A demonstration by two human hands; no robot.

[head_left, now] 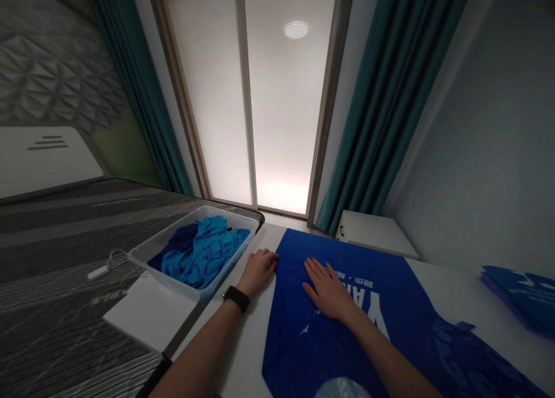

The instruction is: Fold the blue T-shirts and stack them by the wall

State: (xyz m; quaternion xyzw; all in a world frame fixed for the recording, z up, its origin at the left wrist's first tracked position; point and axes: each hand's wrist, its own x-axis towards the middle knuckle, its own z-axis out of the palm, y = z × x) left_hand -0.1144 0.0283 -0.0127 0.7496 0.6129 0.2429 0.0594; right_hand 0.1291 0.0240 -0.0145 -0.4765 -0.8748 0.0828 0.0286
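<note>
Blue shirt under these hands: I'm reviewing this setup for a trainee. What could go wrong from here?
The left hand sits at the edge of the shirt, right beside the bin, so a wide sweep might knock the bin. The right hand presses flat on the shirt, which could drag the fabric and crease it. The folded blue stack at the far right looks much like the shirt, so garments might get mixed up.
</note>
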